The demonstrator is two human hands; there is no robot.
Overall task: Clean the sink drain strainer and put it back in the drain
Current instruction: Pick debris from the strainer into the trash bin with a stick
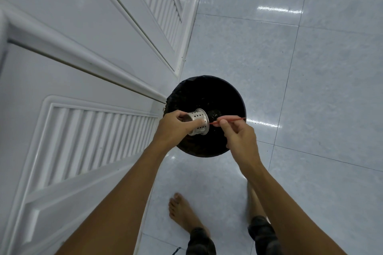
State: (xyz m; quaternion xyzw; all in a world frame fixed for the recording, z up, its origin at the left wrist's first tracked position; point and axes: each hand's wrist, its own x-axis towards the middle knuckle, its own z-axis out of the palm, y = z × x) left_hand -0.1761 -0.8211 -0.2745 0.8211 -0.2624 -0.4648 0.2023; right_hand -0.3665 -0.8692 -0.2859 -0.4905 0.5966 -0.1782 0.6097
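Perforated steel cylindrical strainer [198, 122] is lying sideways in the left hand [176, 128], fingers curling round it, over a black round bin [228, 93]; right hand [238, 136] is pinching a thin red stick [230, 120].

A home kitchen floor; white louvred cabinet doors [99, 141], glossy pale tiles [310, 68], black-lined bin [228, 93].

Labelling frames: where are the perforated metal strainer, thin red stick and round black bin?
perforated metal strainer [196, 120], head view, side wall.
thin red stick [236, 119], head view, shaft.
round black bin [203, 153], head view, rim.
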